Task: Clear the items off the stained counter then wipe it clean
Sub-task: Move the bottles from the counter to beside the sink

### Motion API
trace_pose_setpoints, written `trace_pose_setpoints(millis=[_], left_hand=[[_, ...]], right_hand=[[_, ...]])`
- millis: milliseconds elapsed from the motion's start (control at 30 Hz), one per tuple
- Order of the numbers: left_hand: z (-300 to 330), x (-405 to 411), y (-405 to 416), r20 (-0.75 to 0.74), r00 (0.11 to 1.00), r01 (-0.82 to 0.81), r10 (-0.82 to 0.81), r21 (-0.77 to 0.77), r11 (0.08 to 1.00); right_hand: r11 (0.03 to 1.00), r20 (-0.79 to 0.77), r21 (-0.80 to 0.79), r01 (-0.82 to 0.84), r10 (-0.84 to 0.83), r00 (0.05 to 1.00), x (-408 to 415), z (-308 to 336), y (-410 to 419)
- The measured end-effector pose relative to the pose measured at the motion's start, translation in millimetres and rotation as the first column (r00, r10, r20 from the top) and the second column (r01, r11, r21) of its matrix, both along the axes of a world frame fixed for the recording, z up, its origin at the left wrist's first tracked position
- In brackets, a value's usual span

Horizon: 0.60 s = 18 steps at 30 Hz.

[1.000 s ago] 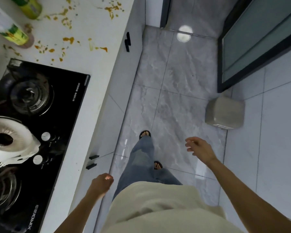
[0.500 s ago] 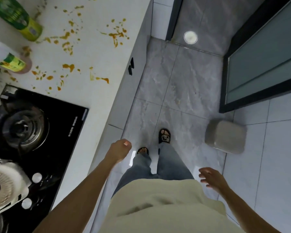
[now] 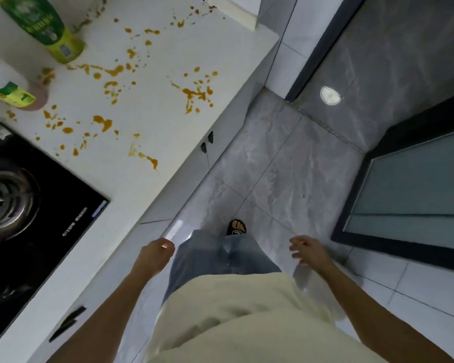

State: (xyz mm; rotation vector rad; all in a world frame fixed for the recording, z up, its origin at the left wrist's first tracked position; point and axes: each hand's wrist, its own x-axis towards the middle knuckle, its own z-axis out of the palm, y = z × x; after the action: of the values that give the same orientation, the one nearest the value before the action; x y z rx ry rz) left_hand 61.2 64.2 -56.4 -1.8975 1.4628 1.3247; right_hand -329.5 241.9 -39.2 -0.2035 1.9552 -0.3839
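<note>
Up at the top left lies the white counter [image 3: 168, 142], and it is dirty with lots of orange-brown stains [image 3: 197, 94] splashed all over it. Two things stand on it near the back. One is a green bottle [image 3: 45, 27] with a yellow bottom. Just beside it, closer to the left edge, is a see-through bottle [image 3: 13, 90] with a green and yellow label. Next to the stains, set into the counter, is a black stove [image 3: 32, 205] with a round burner.

Down low, the left hand [image 3: 155, 255] hangs in front of the white cupboards under the counter. Its fingers are curled in loosely and it holds nothing. The right hand [image 3: 309, 250] hangs over the grey tile floor [image 3: 286, 163], well apart from the counter. Its fingers are spread a little and bent softly, and it holds nothing too. Between the hands you can see a cream shirt, blue jeans and one foot in a dark sandal [image 3: 236, 227].
</note>
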Motion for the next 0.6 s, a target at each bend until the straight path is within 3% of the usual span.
trace_pose_setpoints(millis=[233,467,600], left_hand=[[-5.0,19.2,31.9,0.092,0.941,-0.333,0.324,0.098,0.938],[2.0,21.1,6.4,0.078,0.937,-0.346,0.341,0.069,0.936],[17.4,11.0,-36.8,0.007,0.938,-0.346,0.346,0.034,0.938]], right_hand=[[0.931,-0.034,-0.188,-0.313,0.312,0.949,-11.3,16.4,-167.3],[0.801,-0.055,-0.216,-0.558,0.56,0.826,11.1,19.3,-264.4],[0.767,-0.072,-0.181,-0.616,0.614,0.786,10.2,21.4,-282.4]])
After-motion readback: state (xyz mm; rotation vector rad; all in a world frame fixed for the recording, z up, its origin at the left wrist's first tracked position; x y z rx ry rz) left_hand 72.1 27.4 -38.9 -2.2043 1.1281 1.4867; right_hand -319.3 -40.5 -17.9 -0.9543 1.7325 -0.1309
